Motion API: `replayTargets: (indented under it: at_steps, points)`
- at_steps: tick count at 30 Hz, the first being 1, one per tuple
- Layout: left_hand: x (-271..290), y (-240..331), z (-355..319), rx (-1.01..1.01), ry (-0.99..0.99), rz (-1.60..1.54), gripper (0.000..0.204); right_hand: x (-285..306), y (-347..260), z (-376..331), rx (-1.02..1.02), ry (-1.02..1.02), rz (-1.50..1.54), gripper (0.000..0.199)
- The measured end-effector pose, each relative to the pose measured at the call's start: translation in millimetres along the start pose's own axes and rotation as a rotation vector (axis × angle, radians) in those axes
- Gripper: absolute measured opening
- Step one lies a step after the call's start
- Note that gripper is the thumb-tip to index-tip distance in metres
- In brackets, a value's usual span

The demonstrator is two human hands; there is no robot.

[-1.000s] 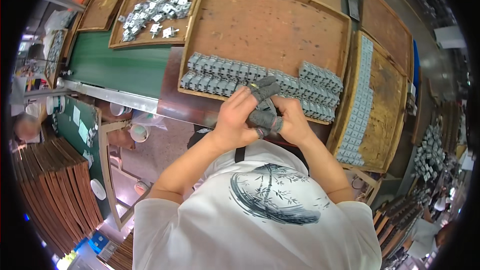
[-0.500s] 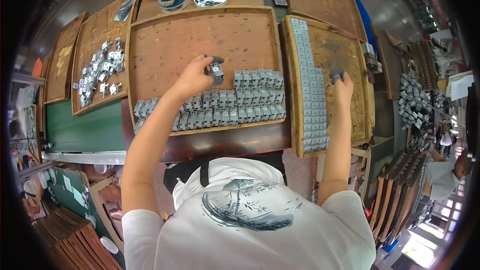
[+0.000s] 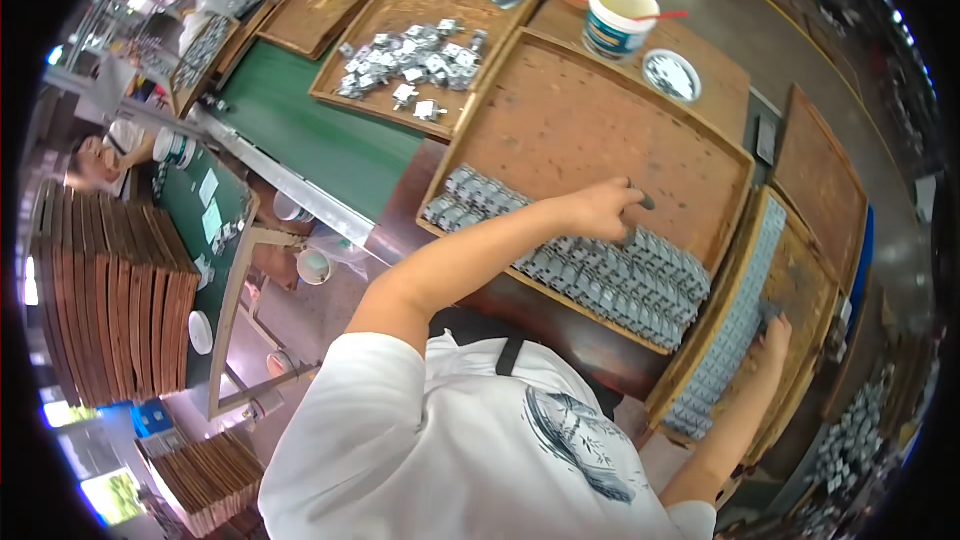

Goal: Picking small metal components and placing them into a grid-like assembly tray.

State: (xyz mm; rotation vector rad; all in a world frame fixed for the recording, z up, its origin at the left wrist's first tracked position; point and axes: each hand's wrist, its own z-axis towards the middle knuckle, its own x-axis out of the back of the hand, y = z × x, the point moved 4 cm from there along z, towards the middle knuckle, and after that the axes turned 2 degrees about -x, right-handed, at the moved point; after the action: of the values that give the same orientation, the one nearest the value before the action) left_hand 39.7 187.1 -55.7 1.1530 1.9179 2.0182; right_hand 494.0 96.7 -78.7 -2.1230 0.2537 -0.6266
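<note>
Many grey parts [image 3: 600, 275] fill the wooden tray [image 3: 560, 120] (perhaps metal clips).

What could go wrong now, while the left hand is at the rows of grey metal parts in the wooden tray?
1. The left hand holds a small grey part right over the packed rows of grey metal parts; a careless placement might knock neighbours out of line.
2. Those rows reach the near rim of the wooden tray, so a push could spill some.
3. The right hand works in the side tray far apart, so attention is probably split.
</note>
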Motion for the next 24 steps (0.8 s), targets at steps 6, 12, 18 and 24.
replayTargets:
  at_steps: [6, 12, 18, 24]
  points:
    - [196, -64, -123, 0.472, 0.96, 0.711, 0.039, 37, 7, 13, 0.182, 0.116, 0.314, 0.031]
    - [263, -168, -152, 1.024, 0.717, 0.719, 0.038, -22, -15, -26, 0.413, 0.262, 0.136, 0.034]
    - [263, -172, -156, 0.871, 0.849, 0.76, 0.025, -109, -37, -61, 0.377, -0.038, 0.163, 0.031]
    - [245, -155, -183, 0.484, 1.227, 0.067, 0.042, -186, -79, -140, 0.298, -0.109, 0.146, 0.031]
